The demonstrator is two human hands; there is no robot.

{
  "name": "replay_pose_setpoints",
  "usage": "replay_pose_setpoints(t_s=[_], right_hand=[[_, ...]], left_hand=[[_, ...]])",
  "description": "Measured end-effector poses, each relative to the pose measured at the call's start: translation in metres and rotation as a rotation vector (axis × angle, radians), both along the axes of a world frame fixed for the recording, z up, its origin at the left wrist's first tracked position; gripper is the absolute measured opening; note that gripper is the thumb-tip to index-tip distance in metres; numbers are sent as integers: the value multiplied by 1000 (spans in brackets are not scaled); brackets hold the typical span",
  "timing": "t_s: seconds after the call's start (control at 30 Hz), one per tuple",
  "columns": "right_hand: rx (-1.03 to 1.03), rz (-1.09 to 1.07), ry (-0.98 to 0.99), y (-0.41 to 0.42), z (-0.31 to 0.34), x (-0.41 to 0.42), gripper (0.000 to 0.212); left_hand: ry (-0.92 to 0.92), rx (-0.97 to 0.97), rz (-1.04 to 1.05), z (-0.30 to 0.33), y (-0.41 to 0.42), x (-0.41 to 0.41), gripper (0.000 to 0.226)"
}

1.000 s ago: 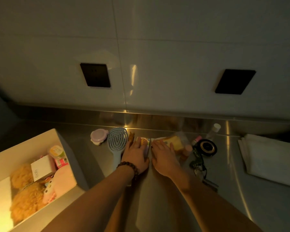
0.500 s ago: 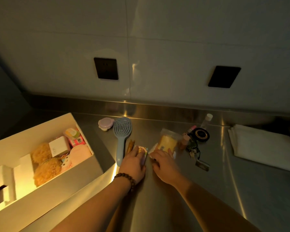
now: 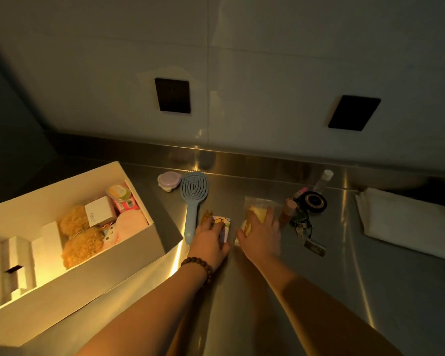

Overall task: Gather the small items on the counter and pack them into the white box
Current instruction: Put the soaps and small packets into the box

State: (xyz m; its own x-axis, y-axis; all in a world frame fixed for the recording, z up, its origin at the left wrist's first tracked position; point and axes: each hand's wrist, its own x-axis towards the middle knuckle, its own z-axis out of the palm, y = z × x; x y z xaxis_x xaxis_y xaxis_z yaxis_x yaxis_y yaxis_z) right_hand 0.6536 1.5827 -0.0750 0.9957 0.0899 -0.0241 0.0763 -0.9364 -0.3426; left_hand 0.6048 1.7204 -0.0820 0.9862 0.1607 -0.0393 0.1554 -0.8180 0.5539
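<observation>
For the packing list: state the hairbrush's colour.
Light blue hairbrush, seen in the head view, the only one.

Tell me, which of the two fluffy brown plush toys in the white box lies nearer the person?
The lower brown plush, pressed against the white box's near wall beside the pink plush. The other brown plush sits farther back, next to the small white carton.
</observation>
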Motion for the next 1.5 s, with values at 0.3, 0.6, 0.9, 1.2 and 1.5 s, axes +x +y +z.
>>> replay_pose_setpoints(t_s=[0.3,0.6,0.9,1.2,1.5], right_hand=[[28,75,-12,2,-9,-3,49],[-10,-105,87,14,-2,6,67],[131,-9,41,28,25,-1,63],[415,277,-161,126,118,5,62],[442,475,-160,195,140,-8,57]], left_hand=[[-95,-81,60,24,15,-5,56],[-100,-56,74,42,35,-18,57],[-309,-47,92,89,55,-23,54],[-465,42,246,160,156,-48,55],[-198,2,177,133,242,-100,50]])
